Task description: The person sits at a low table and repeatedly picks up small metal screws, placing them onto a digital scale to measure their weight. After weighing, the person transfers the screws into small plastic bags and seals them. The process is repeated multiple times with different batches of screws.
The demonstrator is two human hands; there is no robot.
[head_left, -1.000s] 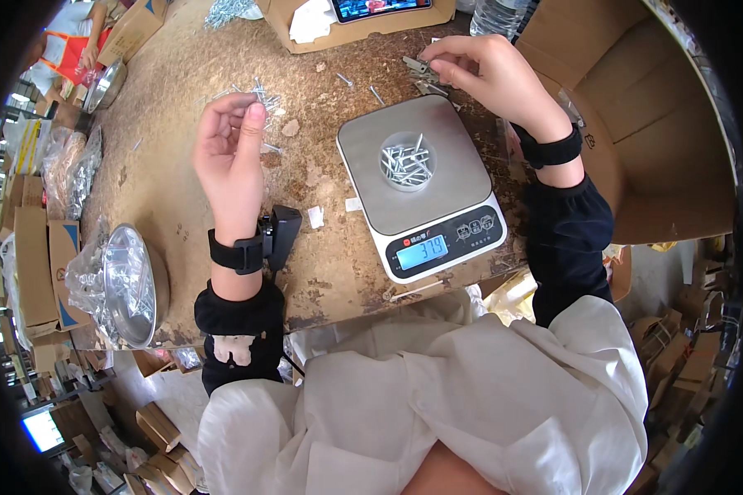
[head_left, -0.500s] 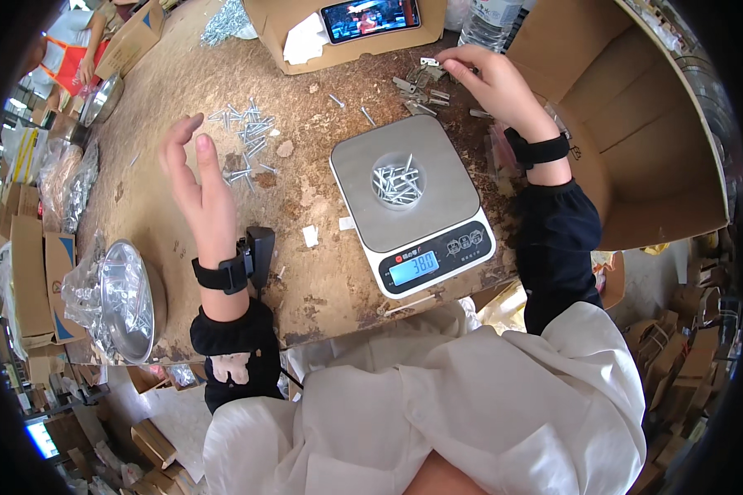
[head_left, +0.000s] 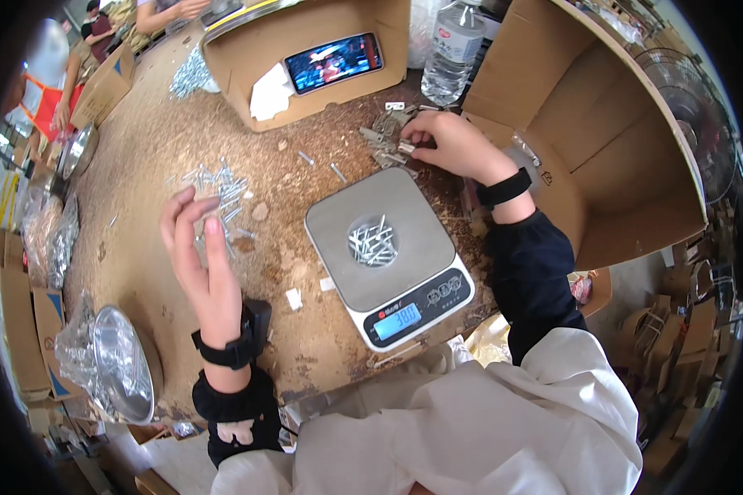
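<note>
My left hand (head_left: 202, 256) hovers empty, its fingers apart, beside a loose scatter of silver screws (head_left: 231, 191). At the far right of the table, my right hand (head_left: 454, 144) pinches a small metal piece (head_left: 406, 148) between thumb and fingers, at the edge of a pile of flat metal fittings (head_left: 380, 136). Between my hands lies a white kitchen scale (head_left: 421, 285) with a grey top and a lit display. On it stands a small clear round cup holding several screws (head_left: 373, 242).
A phone (head_left: 334, 63) leans inside a cardboard box (head_left: 260, 115) at the back, next to a water bottle (head_left: 454, 51). A big open carton (head_left: 636, 198) borders the right side. At the left edge sits a metal bowl (head_left: 124, 363) with plastic bags. A person in an orange apron (head_left: 37, 103) is far left.
My right hand has come down into the pile of fittings, its fingers closing on a small piece. My left hand stays open near the screws. The view has tilted up, showing more of the background.
</note>
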